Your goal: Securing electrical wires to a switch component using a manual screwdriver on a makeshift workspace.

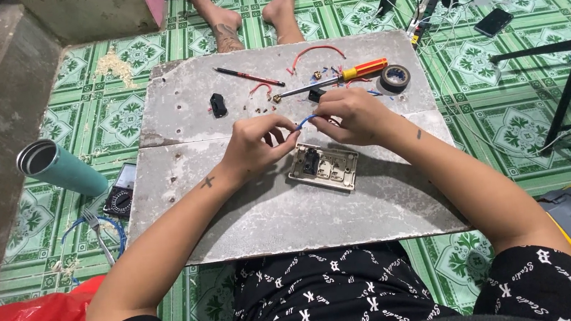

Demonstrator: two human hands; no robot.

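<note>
**Working a short blue wire over the switch plate**

We pinch a short blue wire [305,121] between both hands: left hand [254,145] at its 9 o'clock end, right hand [355,116] at 3 o'clock, fingers pressed together on it. Just below, at 6 o'clock, the beige switch plate [323,167] lies face down on the grey board [292,218]. An orange-handled screwdriver [340,77] and a tape roll [395,77] wait at 12 and 1 o'clock. We judge the wire is being shaped; next calls for steady fingertip control.
</note>
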